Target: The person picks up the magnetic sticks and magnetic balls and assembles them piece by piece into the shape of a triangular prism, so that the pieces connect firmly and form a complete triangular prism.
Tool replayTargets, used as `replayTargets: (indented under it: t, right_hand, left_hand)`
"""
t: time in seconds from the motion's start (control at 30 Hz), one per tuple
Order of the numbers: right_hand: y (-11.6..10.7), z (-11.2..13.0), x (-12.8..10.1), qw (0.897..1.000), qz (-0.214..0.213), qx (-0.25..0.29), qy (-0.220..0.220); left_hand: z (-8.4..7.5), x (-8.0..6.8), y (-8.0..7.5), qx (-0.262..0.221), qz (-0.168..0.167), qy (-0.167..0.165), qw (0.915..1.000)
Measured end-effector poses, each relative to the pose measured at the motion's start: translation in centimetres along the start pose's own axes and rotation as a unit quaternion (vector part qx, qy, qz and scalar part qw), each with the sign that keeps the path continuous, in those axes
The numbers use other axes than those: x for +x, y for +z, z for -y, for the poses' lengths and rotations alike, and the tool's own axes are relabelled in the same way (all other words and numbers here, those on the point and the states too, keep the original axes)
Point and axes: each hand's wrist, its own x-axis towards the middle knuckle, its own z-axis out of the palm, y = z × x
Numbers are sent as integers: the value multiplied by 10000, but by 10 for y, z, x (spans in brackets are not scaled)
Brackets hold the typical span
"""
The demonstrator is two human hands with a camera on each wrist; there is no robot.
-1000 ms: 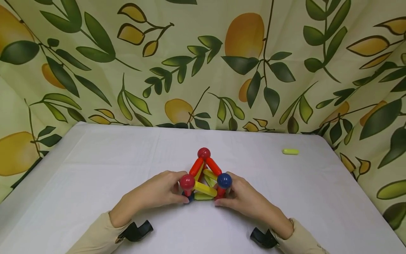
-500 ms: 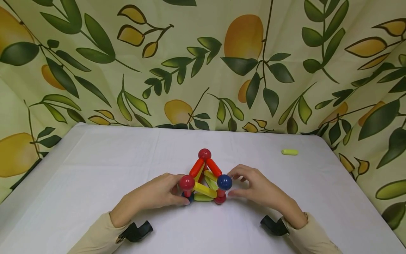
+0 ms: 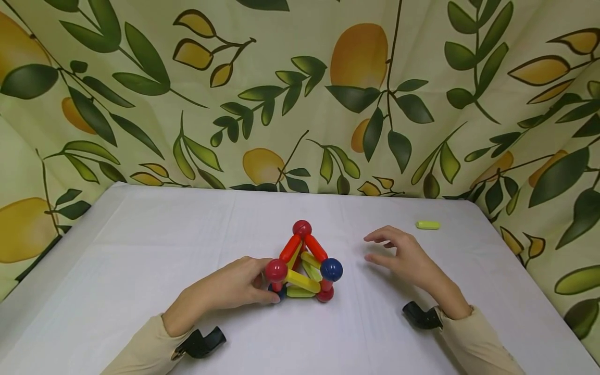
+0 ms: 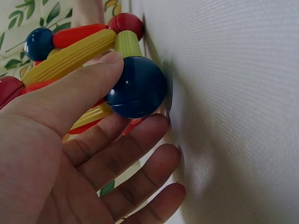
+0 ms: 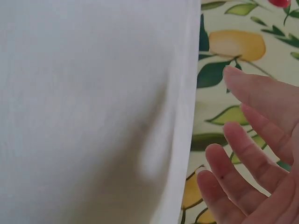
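A small frame of magnetic rods and balls stands on the white table, with red rods [image 3: 315, 248] and yellow rods [image 3: 302, 280] between its red and blue balls. My left hand [image 3: 236, 281] holds its lower left corner, thumb and fingers about a blue ball [image 4: 138, 87]. Above that corner sits a red ball [image 3: 276, 271]; another blue ball [image 3: 332, 270] tops the right side. My right hand [image 3: 410, 255] is off the frame to the right, fingers loosely bent and holding nothing. A loose yellow-green rod [image 3: 427, 225] lies beyond it.
The white-covered table [image 3: 154, 234] ends at the back against a curtain [image 3: 281, 104] printed with leaves and fruit. A black wrist camera [image 3: 422, 315] sits on the right wrist, and a similar camera [image 3: 206, 342] on the left.
My right hand has let go of the frame and moved right and away from me, toward the loose rod. The left hand stays on the frame, which has hardly shifted.
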Motion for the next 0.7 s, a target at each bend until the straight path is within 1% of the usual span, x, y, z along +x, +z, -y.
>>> replayTargets:
  t: [0.13,0.27,0.4,0.53,0.7]
  right_hand:
    - [-5,-5,0,9998,-125,-111,148]
    - [-11,-10,-1,9990,-221,-272,276]
    - [-15,-18,-2,9982,-272,-430,326]
    - [-21,-24,-2,9971,-219,-562,462]
    - [-30,-31,-1,9953,23,-647,724]
  left_hand:
    - [1,0,0,14,-1,13,10000]
    - [1,0,1,26,-1,-40,10000]
    - [1,0,2,2,5,-90,10000]
    - [1,1,2,-29,6,-54,10000]
    - [1,1,1,2,-5,-36,10000]
